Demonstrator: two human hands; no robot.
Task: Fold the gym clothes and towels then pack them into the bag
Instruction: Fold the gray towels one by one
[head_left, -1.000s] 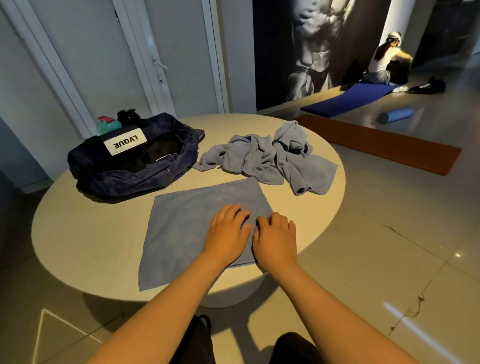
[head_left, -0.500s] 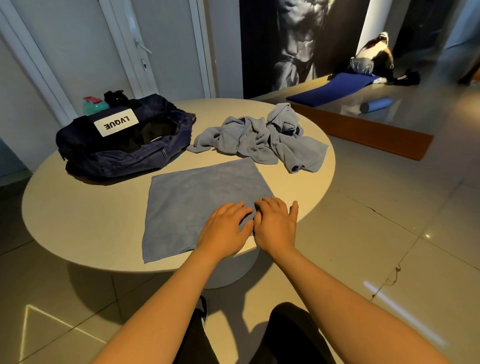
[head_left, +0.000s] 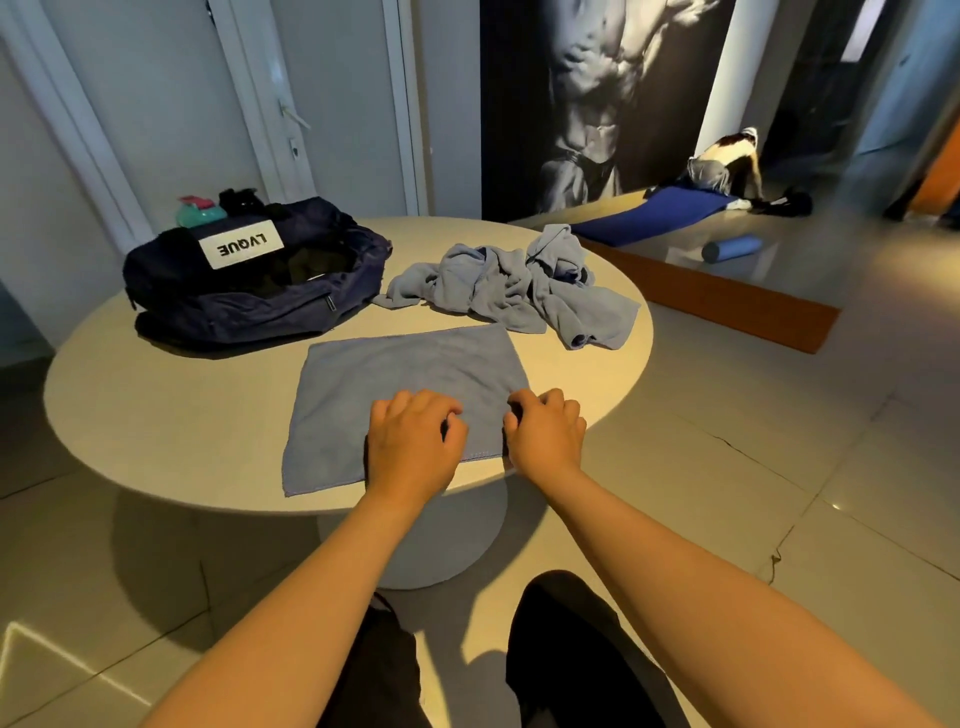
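Note:
A blue-grey towel (head_left: 405, 369) lies flat on the near part of the round beige table (head_left: 156, 415). My left hand (head_left: 415, 441) sits on its near edge with fingers curled into the cloth. At the towel's near right corner my right hand (head_left: 545, 431) curls its fingers on the fabric too. Behind the towel lies a crumpled pile of blue-grey cloths (head_left: 509, 291). To the left stands a navy bag (head_left: 249, 306), unzipped, with a white label and dark contents showing inside.
A teal bottle (head_left: 200, 213) stands behind the bag. White doors close off the back left. On the floor to the right are a blue mat (head_left: 649, 218), a blue foam roller (head_left: 732, 248) and a person (head_left: 722, 166) bending over the mat.
My hands were flat and side by side on the towel; now they have moved apart along its near edge and the fingers have curled. The camera has drawn back slightly.

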